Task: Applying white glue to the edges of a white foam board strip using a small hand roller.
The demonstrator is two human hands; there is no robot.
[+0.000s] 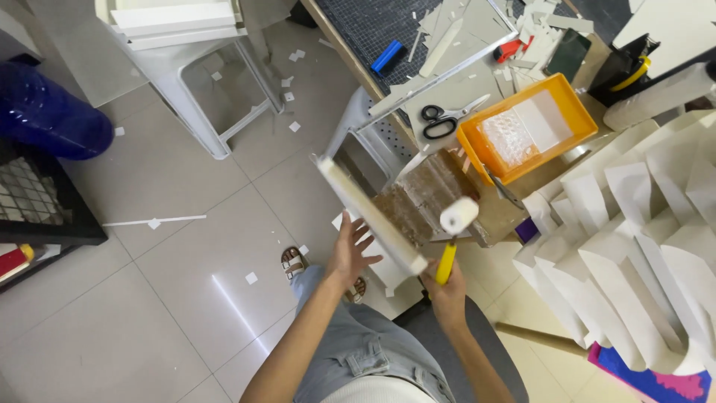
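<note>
My left hand [350, 250] presses flat, fingers spread, against the underside of a brown cardboard panel [425, 198] with a white edge strip [369, 214], holding it tilted up in front of me. My right hand [446, 292] grips the yellow handle of a small paint roller [457, 216]; its white foam head rests near the panel's lower right corner. I sit on a chair, with jeans and a sandalled foot [292, 261] visible below.
An orange tray [526, 127] with a white liner sits on the worktable beside black scissors [441, 122], a blue cutter [388, 56] and paper scraps. Folded white card shapes [641, 239] crowd the right. A white stool [201, 67] and a blue water jug [48, 112] stand on the tiled floor.
</note>
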